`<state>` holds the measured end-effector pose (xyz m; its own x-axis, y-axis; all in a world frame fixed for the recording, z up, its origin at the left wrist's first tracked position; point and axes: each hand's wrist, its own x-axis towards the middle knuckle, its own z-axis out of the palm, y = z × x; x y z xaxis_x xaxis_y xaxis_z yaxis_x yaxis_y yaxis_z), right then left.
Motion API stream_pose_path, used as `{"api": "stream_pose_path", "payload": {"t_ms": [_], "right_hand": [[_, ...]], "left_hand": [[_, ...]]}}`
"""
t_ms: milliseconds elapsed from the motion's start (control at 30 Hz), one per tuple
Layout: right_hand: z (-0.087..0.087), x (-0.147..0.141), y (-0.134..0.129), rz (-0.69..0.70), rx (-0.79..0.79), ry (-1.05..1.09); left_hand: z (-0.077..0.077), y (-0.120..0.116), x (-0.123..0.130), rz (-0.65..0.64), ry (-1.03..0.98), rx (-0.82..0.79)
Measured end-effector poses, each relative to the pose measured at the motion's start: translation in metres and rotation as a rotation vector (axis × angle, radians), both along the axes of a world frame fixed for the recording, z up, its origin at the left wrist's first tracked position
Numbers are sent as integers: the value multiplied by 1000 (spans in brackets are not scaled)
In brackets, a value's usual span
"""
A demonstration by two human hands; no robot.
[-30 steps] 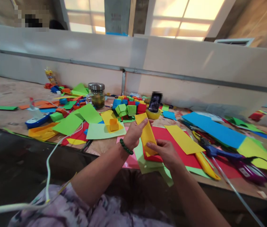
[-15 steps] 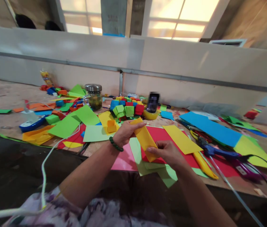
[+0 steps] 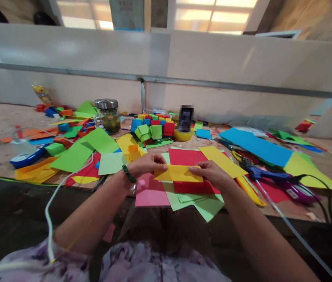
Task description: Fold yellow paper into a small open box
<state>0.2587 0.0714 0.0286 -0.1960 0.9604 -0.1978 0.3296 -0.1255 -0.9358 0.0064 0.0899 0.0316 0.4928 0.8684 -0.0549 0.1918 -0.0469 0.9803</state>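
A folded strip of yellow paper is held level between my two hands, above the sheets at the table's front. My left hand, with a green bead bracelet on its wrist, pinches the strip's left end. At the other end, my right hand grips it between thumb and fingers. Beneath lie a red sheet, a pink sheet and pale green sheets. A flat yellow sheet lies just beyond my right hand.
Folded paper cubes are heaped at the back, beside a phone in a yellow holder. A lidded glass jar stands left of them. A yellow cutter and a blue glue gun lie right. A white cable hangs at left.
The yellow strip has turned from a steep slant to level and come lower. Both hands now hold its opposite ends side by side. The camera view has shifted slightly.
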Motion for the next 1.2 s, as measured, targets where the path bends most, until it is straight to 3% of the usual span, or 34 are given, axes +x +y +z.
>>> {"api": "stream_pose_path", "payload": {"t_ms": [100, 267, 533, 633, 800, 1000, 1200], "right_hand": [[4, -4, -2, 76, -1, -20], [6, -10, -4, 189, 61, -4], [1, -21, -13, 50, 104, 145], [2, -23, -15, 70, 104, 144], [6, -27, -17, 139, 132, 135], [5, -31, -18, -20, 59, 269], [-2, -25, -19, -90, 12, 306]], "left_hand": [[7, -2, 1, -143, 93, 30], [9, -6, 11, -257, 162, 119], [10, -13, 14, -273, 201, 245], [15, -14, 16, -301, 208, 270], [20, -22, 21, -252, 233, 314], [16, -36, 29, -132, 240, 380], [11, -44, 37, -97, 238, 388]]}}
